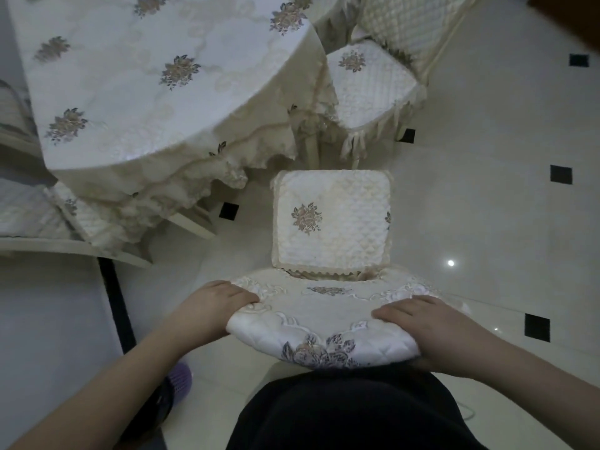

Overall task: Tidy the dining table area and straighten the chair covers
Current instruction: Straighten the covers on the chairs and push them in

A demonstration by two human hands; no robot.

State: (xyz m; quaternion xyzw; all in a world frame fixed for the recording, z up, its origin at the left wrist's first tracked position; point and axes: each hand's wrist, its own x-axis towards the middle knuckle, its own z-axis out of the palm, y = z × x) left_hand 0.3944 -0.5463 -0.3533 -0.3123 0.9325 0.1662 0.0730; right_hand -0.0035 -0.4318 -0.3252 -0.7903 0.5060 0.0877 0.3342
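- A cream quilted chair cover (324, 326), embroidered with flowers, is draped over a chair back's top.
- A matching seat cushion (331, 222) is laid flat below it.

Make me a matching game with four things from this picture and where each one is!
Things:
1. left hand
2. tablecloth
3. purple slipper
4. seat cushion

Places:
A. on the floor, below the left arm
B. draped over the round table
C. gripping the chair-back cover, opposite the right hand
D. on the chair seat, beyond the chair back

Pairs: 1-C, 2-B, 3-A, 4-D
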